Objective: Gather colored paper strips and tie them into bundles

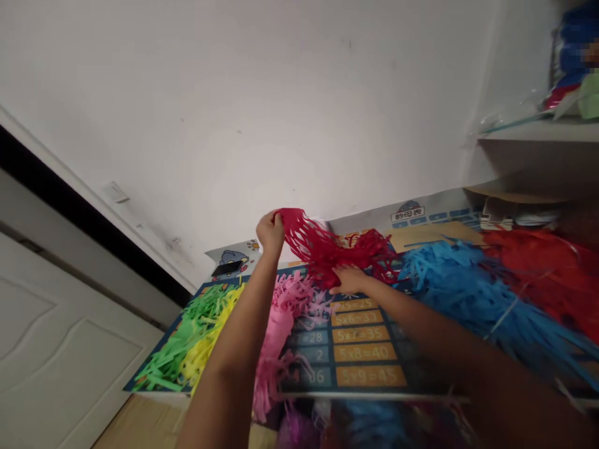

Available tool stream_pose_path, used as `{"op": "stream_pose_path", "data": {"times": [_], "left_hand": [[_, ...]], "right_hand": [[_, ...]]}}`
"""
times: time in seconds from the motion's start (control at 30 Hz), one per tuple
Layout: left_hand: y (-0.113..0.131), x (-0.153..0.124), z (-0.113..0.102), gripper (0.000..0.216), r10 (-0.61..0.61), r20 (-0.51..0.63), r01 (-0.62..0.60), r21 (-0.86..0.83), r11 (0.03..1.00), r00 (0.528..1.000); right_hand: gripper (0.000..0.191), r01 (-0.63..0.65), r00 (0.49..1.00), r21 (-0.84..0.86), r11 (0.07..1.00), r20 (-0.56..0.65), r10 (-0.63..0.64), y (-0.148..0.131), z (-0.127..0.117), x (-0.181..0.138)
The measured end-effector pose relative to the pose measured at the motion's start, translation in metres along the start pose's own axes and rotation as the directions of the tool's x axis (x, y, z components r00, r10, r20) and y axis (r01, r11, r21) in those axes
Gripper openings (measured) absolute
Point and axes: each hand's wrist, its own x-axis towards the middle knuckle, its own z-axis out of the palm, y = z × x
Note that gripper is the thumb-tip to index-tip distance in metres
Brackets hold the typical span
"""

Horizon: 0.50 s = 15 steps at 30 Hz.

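Observation:
My left hand is raised and closed, pinching the upper corner of a red fringed paper sheet. Cut strips hang from it in a slanting net down to the table. My right hand lies low on the strips with its fingers stretched out, touching the red paper. Just below are pink paper fringes, with yellow and green fringes farther left. Blue fringes lie to the right of my right hand.
A table with a times-table sheet stands against the white wall. More red fringed paper lies at the right, under a shelf. A dark phone-like object sits at the back left. A white door is at the left.

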Motion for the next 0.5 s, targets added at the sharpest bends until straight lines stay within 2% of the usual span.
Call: {"op": "stream_pose_path", "data": {"times": [0.03, 0.1, 0.13, 0.2, 0.27, 0.33, 0.37, 0.4, 0.5], "left_hand": [[0.000, 0.007, -0.020, 0.030, 0.045, -0.016, -0.044, 0.027, 0.999, 0.999], [0.004, 0.015, -0.057, 0.022, 0.215, 0.009, -0.214, 0.140, 0.967, 0.976], [0.007, 0.016, -0.072, 0.021, 0.323, 0.048, -0.326, 0.219, 0.920, 0.945], [0.016, 0.012, -0.096, 0.025, 0.513, 0.149, -0.529, 0.366, 0.765, 0.845], [0.024, -0.001, -0.109, 0.029, 0.615, 0.197, -0.630, 0.436, 0.642, 0.763], [0.030, -0.022, -0.113, 0.028, 0.668, 0.182, -0.667, 0.441, 0.600, 0.722], [0.033, -0.034, -0.114, 0.026, 0.687, 0.164, -0.677, 0.432, 0.595, 0.708], [0.036, -0.047, -0.114, 0.025, 0.702, 0.141, -0.684, 0.421, 0.596, 0.698], [0.040, -0.081, -0.121, 0.020, 0.748, 0.052, -0.707, 0.374, 0.600, 0.662]], "right_hand": [[0.066, -0.007, 1.000, 0.001, 1.000, -0.020, 0.007, -0.006, -0.007, -0.005], [0.044, -0.015, 0.994, 0.011, 1.000, -0.105, 0.016, -0.024, -0.025, -0.018], [0.039, -0.006, 0.986, 0.021, 1.000, -0.164, 0.010, -0.036, -0.034, -0.027], [0.041, 0.056, 0.954, 0.051, 0.997, -0.298, -0.038, -0.065, -0.050, -0.050], [0.047, 0.210, 0.881, 0.133, 0.969, -0.454, -0.128, -0.096, -0.062, -0.071], [0.053, 0.386, 0.780, 0.245, 0.890, -0.602, -0.172, -0.124, -0.068, -0.084], [0.056, 0.425, 0.758, 0.304, 0.853, -0.634, -0.152, -0.135, -0.070, -0.085], [0.058, 0.417, 0.772, 0.364, 0.833, -0.626, -0.113, -0.143, -0.070, -0.084], [0.056, 0.239, 0.890, 0.481, 0.844, -0.456, 0.008, -0.150, -0.067, -0.066]]}}
